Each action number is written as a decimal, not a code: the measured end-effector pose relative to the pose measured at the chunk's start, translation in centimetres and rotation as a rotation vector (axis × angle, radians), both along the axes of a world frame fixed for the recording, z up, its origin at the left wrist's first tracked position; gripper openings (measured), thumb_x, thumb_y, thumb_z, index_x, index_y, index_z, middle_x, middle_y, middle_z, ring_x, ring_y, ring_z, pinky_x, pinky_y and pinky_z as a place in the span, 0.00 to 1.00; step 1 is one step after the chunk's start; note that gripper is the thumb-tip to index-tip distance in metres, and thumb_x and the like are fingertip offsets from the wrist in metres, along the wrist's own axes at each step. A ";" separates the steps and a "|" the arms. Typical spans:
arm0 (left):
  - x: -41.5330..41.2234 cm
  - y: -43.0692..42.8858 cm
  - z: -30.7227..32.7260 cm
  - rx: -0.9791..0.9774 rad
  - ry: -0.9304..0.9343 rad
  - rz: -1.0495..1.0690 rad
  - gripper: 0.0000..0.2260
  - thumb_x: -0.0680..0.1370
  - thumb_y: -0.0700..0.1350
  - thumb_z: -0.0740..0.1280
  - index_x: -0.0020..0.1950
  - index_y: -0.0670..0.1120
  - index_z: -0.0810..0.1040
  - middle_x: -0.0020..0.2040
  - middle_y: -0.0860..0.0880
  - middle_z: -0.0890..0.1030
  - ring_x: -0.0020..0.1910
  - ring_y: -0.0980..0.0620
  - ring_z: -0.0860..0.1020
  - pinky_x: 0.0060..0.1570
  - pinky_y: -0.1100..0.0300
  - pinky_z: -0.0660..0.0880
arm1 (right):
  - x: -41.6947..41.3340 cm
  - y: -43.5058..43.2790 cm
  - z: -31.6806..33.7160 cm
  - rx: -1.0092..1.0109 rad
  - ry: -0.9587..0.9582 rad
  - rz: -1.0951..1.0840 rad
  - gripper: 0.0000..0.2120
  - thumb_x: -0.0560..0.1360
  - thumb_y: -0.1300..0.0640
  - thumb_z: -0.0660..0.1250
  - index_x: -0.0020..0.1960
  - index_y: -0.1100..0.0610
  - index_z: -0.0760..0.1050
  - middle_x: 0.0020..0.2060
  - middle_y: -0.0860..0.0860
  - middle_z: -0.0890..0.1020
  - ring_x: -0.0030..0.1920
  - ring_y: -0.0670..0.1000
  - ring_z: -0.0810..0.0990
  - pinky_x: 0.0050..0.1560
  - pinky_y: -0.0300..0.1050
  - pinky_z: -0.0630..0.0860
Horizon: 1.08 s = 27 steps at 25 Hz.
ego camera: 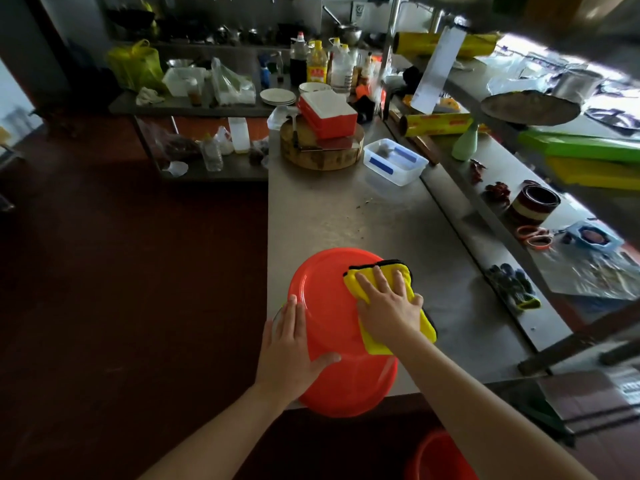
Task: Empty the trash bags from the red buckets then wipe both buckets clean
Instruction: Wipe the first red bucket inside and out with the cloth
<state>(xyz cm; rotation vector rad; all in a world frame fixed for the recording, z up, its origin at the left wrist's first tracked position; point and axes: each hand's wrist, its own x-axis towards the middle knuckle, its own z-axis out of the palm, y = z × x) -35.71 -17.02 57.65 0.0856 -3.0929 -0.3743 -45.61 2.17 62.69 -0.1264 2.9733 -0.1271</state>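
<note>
Left hand (289, 344): spread flat, fingers splayed, pressed on left side of upturned red bucket (329, 306). Bucket: base up, on near corner of steel worktop (363, 216), rim overhanging edge. Right hand (388, 304): open, palm down, pressing yellow cloth (375, 344) on bucket base. Second red bucket (440, 459): lower right, below worktop.

1. A steel tabletop (346, 209) carries everything.
2. An upturned red bucket (329, 306) sits at its near edge, overhanging it.
3. Farther back rests a round wooden chopping block (311, 154), a clear plastic container (394, 166) just beside it.
</note>
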 end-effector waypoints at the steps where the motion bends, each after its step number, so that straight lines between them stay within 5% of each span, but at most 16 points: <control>1: 0.0 0.0 0.0 -0.001 0.006 -0.001 0.57 0.67 0.84 0.46 0.82 0.45 0.39 0.82 0.47 0.39 0.81 0.49 0.43 0.76 0.48 0.42 | 0.3 -0.2 0.1 -0.014 -0.011 0.009 0.28 0.81 0.38 0.50 0.79 0.33 0.49 0.82 0.42 0.46 0.81 0.56 0.42 0.71 0.70 0.53; 10: 0.3 -0.3 0.0 -0.031 0.022 -0.043 0.51 0.70 0.80 0.47 0.81 0.49 0.35 0.82 0.50 0.39 0.81 0.52 0.42 0.78 0.47 0.47 | 4.5 -7.3 0.2 -0.059 -0.067 0.285 0.29 0.83 0.45 0.53 0.81 0.38 0.46 0.82 0.44 0.43 0.81 0.59 0.40 0.73 0.69 0.49; 18: 0.1 0.2 -0.4 0.019 -0.008 0.008 0.57 0.67 0.83 0.47 0.82 0.45 0.40 0.82 0.48 0.40 0.80 0.52 0.41 0.78 0.46 0.47 | 2.6 0.5 0.9 -0.016 -0.009 0.142 0.27 0.82 0.40 0.53 0.80 0.36 0.51 0.82 0.42 0.50 0.81 0.54 0.46 0.77 0.64 0.51; 27: 0.7 0.0 -0.9 0.070 0.054 0.010 0.50 0.72 0.79 0.50 0.82 0.47 0.41 0.82 0.50 0.41 0.81 0.52 0.46 0.76 0.51 0.44 | 7.3 -4.2 0.1 -0.046 -0.049 0.318 0.28 0.84 0.43 0.54 0.80 0.38 0.48 0.82 0.45 0.46 0.81 0.58 0.43 0.74 0.67 0.53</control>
